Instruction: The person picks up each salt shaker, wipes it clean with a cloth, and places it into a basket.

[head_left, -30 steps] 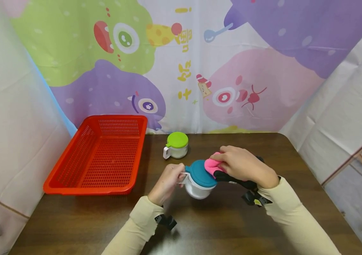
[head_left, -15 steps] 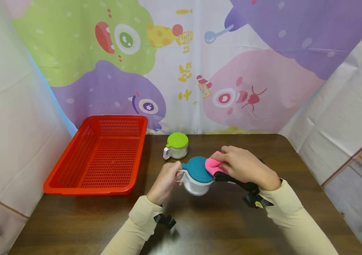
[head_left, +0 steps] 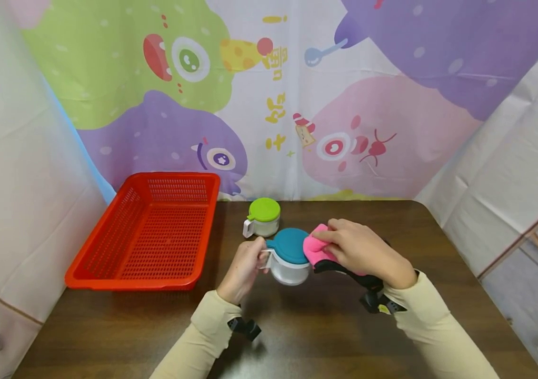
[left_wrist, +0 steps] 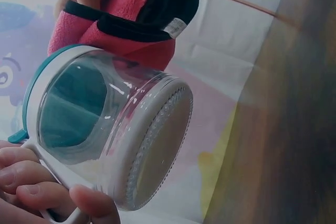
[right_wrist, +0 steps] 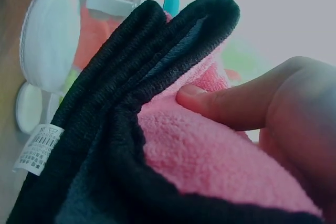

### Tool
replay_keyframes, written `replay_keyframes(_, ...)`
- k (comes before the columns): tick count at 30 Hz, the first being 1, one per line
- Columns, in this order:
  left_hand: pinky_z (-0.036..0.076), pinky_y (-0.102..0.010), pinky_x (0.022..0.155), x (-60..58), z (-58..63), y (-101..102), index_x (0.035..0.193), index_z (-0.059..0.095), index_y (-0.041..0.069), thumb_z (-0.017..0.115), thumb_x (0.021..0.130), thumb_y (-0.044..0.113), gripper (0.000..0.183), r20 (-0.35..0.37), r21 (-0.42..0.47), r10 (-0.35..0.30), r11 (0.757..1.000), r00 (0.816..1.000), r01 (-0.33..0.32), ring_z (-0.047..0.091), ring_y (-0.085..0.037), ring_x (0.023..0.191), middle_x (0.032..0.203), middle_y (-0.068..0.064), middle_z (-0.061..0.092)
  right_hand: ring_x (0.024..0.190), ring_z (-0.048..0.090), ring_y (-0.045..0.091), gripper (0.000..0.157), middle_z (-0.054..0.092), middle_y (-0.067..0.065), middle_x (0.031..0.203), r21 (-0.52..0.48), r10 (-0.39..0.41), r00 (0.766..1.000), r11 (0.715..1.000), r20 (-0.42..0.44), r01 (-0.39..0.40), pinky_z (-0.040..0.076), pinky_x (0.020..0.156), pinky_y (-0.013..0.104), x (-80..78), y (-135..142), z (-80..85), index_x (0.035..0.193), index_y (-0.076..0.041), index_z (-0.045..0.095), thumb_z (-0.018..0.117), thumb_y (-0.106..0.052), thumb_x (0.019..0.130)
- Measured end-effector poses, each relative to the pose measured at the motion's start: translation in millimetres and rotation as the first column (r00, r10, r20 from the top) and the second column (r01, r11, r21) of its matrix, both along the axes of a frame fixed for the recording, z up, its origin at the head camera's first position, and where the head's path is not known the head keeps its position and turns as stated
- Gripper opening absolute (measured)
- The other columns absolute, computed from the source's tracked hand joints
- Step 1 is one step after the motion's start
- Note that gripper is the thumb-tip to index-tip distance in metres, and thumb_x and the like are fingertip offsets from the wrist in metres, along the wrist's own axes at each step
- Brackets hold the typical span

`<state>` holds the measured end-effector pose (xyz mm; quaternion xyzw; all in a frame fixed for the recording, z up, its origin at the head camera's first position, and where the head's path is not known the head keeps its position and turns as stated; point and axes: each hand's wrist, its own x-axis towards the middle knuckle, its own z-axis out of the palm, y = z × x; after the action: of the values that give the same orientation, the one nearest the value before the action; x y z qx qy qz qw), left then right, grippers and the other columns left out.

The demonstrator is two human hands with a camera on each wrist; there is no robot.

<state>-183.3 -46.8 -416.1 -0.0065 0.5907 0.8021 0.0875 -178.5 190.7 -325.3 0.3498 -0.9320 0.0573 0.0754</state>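
Observation:
My left hand (head_left: 246,266) grips the white handle of a clear seasoning jar (head_left: 290,271) with a blue lid (head_left: 289,245). The jar is held above the table; the left wrist view shows its transparent wall and ridged white base (left_wrist: 160,145). In my right hand (head_left: 361,247) is a folded pink cloth (head_left: 317,248) with black edging, pinched under the thumb (right_wrist: 226,103). It lies against the jar's right side, by the lid's edge. A white label (right_wrist: 39,148) hangs from the cloth's border. Part of the handle is hidden by the left fingers (left_wrist: 39,198).
A second jar with a green lid (head_left: 264,209) stands on the brown table (head_left: 326,337), behind the blue-lidded one. To the left is a red perforated basket (head_left: 205,231). A cartoon-printed curtain (head_left: 269,173) hangs along the table's back edge.
The jar and left hand have shifted slightly up and to the left in the head view. The cloth stays against the jar's right side, sitting a little lower around its rim.

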Motion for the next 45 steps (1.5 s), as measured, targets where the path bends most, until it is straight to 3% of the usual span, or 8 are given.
replay_keyframes(17, 0.032, -0.027, 0.052, -2.7, 0.9, 3.5, 0.053, 0.037, 0.012, 0.039, 0.082, 0.007, 0.030, 0.028, 0.027, 0.045, 0.999, 0.999, -0.045, 0.026, -0.012, 0.049, 0.051, 0.005, 0.028, 0.073, 0.048, 0.015, 0.027, 0.052, 0.002, 0.081, -0.089, 0.069, 0.991, 0.993, -0.119, -0.080, 0.044, 0.063, 0.029, 7.4, -0.6, -6.7, 0.108, -0.015, 0.073, 0.074, -0.015, 0.080)
replay_keyframes(30, 0.033, -0.026, 0.052, -3.0, -1.4, 2.6, 0.054, 0.038, 0.013, 0.039, 0.085, 0.008, 0.031, 0.051, 0.036, 0.067, 0.997, 0.996, -0.069, 0.027, -0.011, 0.050, 0.051, 0.005, 0.029, 0.078, 0.050, 0.014, 0.038, 0.057, 0.003, 0.088, -0.204, 0.079, 0.988, 0.973, -0.131, -0.105, 0.047, 0.067, 0.028, 14.1, -4.5, -19.9, 0.118, -0.015, 0.070, 0.076, -0.019, 0.081)
replay_keyframes(38, 0.033, -0.026, 0.053, -3.5, -0.4, -1.5, 0.056, 0.040, 0.013, 0.038, 0.087, 0.007, 0.032, 0.053, 0.063, 0.101, 0.993, 0.994, -0.104, 0.027, -0.011, 0.051, 0.051, 0.005, 0.031, 0.081, 0.051, 0.013, 0.041, 0.059, 0.003, 0.091, -0.292, 0.096, 0.988, 0.948, -0.123, -0.128, 0.049, 0.067, 0.027, 15.6, -6.8, -26.1, 0.121, -0.013, 0.069, 0.076, -0.015, 0.080)
replay_keyframes(45, 0.033, -0.027, 0.054, -2.4, 2.5, -6.3, 0.056, 0.040, 0.013, 0.038, 0.087, 0.008, 0.032, 0.057, 0.066, 0.117, 0.991, 0.991, -0.121, 0.027, -0.011, 0.051, 0.051, 0.005, 0.030, 0.081, 0.051, 0.010, 0.042, 0.060, 0.002, 0.093, -0.387, 0.153, 0.984, 0.905, -0.090, -0.176, 0.048, 0.066, 0.022, 14.6, -6.0, -32.5, 0.121, -0.010, 0.068, 0.075, -0.010, 0.080)
